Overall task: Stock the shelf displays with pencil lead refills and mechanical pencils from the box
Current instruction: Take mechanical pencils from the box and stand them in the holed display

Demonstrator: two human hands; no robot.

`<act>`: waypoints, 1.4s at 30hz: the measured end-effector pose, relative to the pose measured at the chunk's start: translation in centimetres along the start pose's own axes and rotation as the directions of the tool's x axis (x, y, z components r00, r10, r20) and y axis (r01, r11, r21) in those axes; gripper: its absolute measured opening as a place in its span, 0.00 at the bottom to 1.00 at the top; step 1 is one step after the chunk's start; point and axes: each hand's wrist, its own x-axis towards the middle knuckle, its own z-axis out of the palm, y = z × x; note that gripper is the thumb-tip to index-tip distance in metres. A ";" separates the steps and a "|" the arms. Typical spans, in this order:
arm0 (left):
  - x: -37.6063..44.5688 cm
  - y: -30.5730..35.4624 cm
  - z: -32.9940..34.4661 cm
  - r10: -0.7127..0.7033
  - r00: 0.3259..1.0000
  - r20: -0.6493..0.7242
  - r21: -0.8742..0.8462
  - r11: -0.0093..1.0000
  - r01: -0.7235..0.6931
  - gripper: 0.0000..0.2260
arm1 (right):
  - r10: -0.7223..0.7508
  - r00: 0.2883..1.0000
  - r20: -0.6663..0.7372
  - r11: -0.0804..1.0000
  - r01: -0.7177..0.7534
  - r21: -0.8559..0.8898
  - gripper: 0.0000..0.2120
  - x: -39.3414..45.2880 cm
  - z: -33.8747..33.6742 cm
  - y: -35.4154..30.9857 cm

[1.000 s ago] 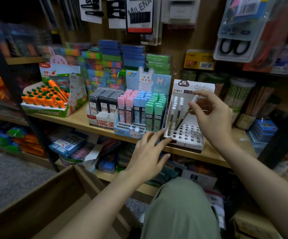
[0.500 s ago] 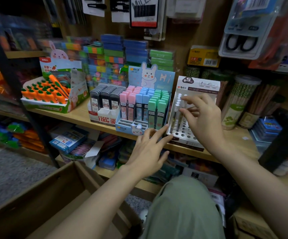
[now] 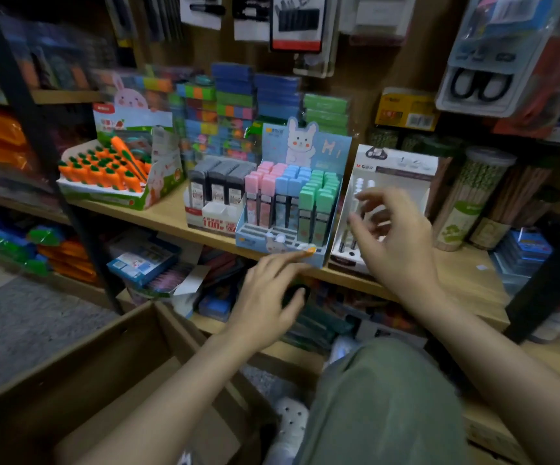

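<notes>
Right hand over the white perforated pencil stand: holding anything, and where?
Nothing held, as far as the blur shows: the right hand has loosely spread fingers, over the white perforated pencil stand.

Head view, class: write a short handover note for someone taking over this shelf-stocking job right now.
Left hand: open, fingertips at the front edge of the bunny lead-refill display.
Right hand: open, holding nothing, in front of the white pencil stand.
Things: the stand holds a few mechanical pencils along its left side; cardboard box on the floor at lower left, contents not visible.
Done: some pencils stand in the holes.
Left: several refill slots at the display's front row look empty.
</notes>
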 end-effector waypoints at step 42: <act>-33.4 -18.6 11.2 -0.973 -0.131 0.190 -0.075 -0.148 0.986 0.10 | 0.579 -0.036 0.814 0.718 -0.450 -0.531 0.13 -36.1 38.0 -3.1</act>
